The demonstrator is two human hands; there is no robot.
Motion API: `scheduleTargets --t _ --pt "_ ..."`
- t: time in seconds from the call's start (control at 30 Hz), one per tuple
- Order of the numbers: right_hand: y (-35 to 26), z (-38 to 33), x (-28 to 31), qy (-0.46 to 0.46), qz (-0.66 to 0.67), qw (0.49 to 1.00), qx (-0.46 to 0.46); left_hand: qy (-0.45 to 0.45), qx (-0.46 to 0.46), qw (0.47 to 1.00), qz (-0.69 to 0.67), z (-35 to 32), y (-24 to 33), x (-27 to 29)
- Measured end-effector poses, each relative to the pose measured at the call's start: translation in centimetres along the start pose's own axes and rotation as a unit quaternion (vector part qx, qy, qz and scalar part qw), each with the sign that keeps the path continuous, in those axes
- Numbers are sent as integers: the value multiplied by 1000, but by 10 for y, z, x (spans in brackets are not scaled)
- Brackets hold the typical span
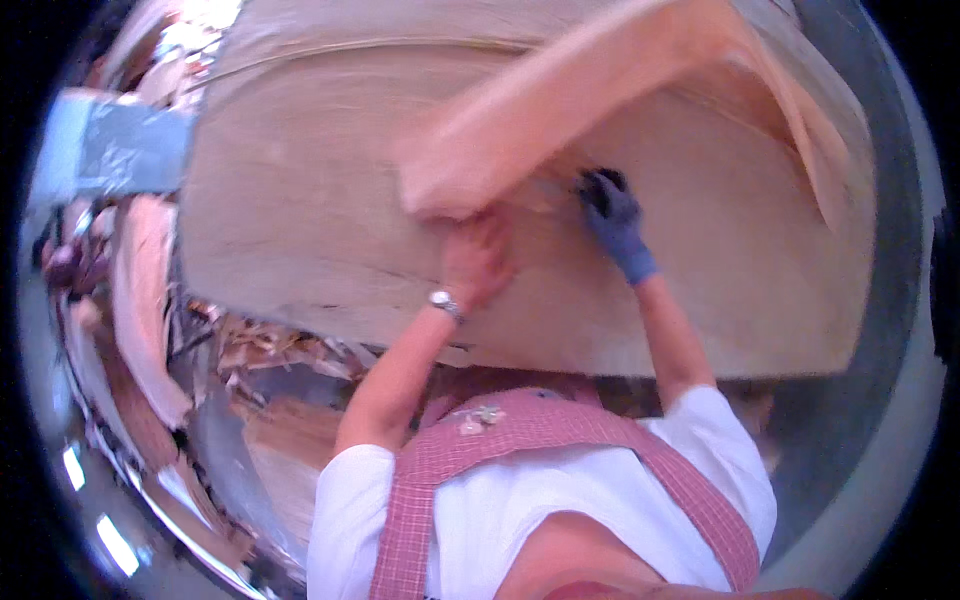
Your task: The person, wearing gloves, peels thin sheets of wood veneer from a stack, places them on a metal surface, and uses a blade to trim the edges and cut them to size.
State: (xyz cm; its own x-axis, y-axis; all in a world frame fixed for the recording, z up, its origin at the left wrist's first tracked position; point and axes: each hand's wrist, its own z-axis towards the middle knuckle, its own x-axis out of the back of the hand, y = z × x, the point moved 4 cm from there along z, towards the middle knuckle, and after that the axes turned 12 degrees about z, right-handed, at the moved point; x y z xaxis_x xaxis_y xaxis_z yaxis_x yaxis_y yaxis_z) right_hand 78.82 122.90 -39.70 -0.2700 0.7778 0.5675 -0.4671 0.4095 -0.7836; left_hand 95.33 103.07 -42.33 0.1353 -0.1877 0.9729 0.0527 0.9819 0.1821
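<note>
A wide stack of pale brown sheets, apparently wood veneer point(320, 200), lies in front of me. Above it a long, orange-tinted strip of veneer point(560, 110) is raised and bent over, blurred by motion. My left hand point(478, 258), bare with a watch at the wrist, is at the strip's lower left end. Its fingers are smeared, so whether they grip the strip cannot be told. My right hand point(612, 212), in a blue and black glove, rests low over the sheets to the right, fingers curled in. Anything inside them is hidden.
Along the left lie torn veneer scraps point(270, 345) and a long curled piece of veneer point(145, 300). A grey-blue block-like surface point(120, 145) stands beside the stack at the upper left. Grey floor point(840, 430) runs along the right side.
</note>
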Motion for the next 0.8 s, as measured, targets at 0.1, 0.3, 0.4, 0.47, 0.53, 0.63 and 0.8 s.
scheduleTargets --t 0.1,0.3,0.4,0.47,0.53,0.63,0.8 --pt "-11 -12 15 47 -4 998 35 0 -31 997 -65 -7 -4 19" --pt "-53 -21 17 58 69 995 42 189 102 967 -135 -32 -161 155" --pt "-92 0 -6 38 23 996 78 461 247 852 -8 -65 -295 295" --pt "-156 20 -21 53 35 995 77 570 284 771 21 -70 -368 395" --pt "-206 29 -56 44 51 995 73 589 220 759 -168 -48 -420 448" --pt "-323 73 -126 -21 82 984 154 542 114 775 -305 -30 -485 521" --pt "-565 155 -211 -49 89 899 426 548 179 817 21 -44 -503 537"
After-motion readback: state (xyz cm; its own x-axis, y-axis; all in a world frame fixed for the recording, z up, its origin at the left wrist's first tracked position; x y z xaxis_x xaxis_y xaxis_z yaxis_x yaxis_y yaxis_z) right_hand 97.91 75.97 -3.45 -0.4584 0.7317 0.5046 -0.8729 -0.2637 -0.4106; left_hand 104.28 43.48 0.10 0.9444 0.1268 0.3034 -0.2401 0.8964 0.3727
